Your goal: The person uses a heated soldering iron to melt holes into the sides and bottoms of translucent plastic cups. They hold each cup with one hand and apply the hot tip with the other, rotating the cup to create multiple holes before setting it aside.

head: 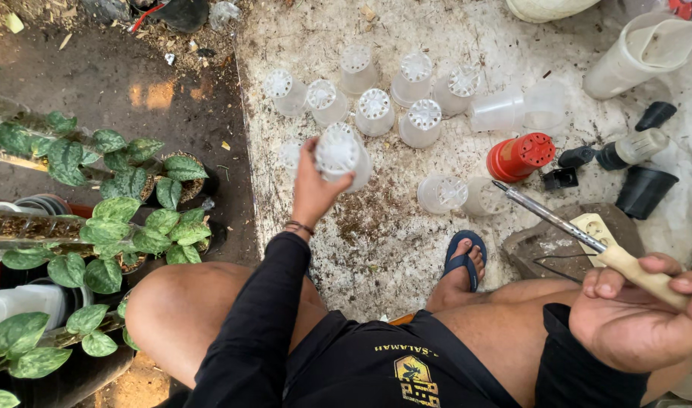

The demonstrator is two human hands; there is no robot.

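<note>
The left hand (312,189) grips a clear pot (343,154) upside down, bottom toward the camera. The right hand (636,313) closes on an iron (565,223), tip pointing up-left at the pot (well apart, probably unheated). Other pots (374,112) stand beyond the left fingers.

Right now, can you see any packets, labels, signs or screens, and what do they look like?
No packets, signs or screens show.
Print on shorts: bottom middle, on the person's black shorts; a small yellow badge shape with a line of yellow letters above it.
Bottle: right side, lying on the ground; dark with a pale band that may be a label, too small to tell.
</note>
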